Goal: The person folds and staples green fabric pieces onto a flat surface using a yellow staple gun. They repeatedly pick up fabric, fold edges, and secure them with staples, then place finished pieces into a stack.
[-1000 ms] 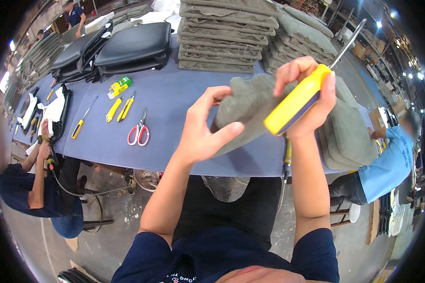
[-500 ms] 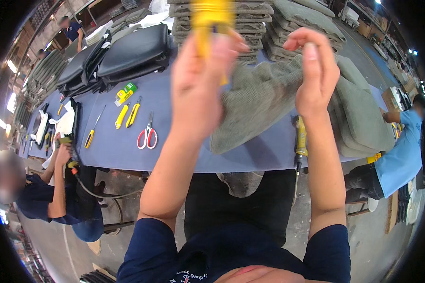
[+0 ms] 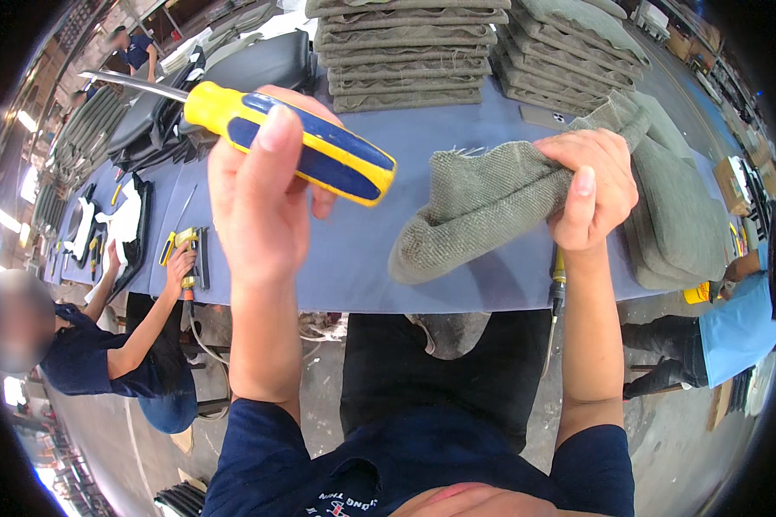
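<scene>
Grey-green woven fabric piece (image 3: 483,202): I see it over the near part of the blue-grey covered counter (image 3: 345,280), held by its right portion; whether its lower end touches the surface, I cannot tell.
Right hand (image 3: 593,185): from my remote view, the fingers lie across the fabric piece and the thumb bends in front, pinching it; the forearm rises steeply.
Left hand (image 3: 263,198): I have it raised on my feed, well apart from the fabric piece, thumb and curled fingers clasping a yellow-and-blue-handled screwdriver with a metal shaft (image 3: 233,121); the forearm stands nearly upright.
Fabric direction: the long axis slants from a rounded lower-left end to the upper right, past the right hand.
Screwdriver direction: the shaft points to the upper left, the handle's butt lower and to the right.
Fabric look: coarse texture, a crease or seam running lengthwise, pale frayed threads on the upper-left edge.
Screwdriver look: glossy yellow grip, dark blue panels.
</scene>
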`<act>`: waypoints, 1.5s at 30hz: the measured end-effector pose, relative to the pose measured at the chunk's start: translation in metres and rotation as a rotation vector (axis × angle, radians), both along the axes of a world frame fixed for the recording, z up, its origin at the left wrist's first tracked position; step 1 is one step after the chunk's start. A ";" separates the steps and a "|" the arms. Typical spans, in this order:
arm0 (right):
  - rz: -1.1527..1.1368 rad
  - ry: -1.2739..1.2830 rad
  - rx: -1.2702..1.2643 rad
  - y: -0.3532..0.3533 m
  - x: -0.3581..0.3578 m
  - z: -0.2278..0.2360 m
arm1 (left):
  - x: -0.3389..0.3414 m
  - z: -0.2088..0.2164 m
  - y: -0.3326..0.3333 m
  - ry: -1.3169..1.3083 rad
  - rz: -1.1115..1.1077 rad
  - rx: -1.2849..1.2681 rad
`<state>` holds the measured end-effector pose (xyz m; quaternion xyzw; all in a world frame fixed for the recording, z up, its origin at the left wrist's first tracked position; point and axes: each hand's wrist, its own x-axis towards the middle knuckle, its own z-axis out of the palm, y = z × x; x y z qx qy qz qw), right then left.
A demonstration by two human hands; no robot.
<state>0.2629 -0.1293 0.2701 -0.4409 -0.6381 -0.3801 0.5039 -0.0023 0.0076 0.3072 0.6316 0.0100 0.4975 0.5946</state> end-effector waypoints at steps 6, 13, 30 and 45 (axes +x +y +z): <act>-0.035 0.007 0.020 0.015 0.004 -0.003 | -0.006 0.025 0.017 0.348 -0.032 0.230; -0.048 0.015 0.076 0.023 -0.001 -0.007 | 0.001 0.025 0.011 0.497 -0.129 0.128; -0.040 0.022 0.085 0.007 0.004 -0.011 | -0.009 -0.001 -0.010 0.400 -0.089 -0.018; -0.055 0.056 0.097 0.071 0.004 0.001 | -0.029 0.053 0.015 0.161 0.531 0.339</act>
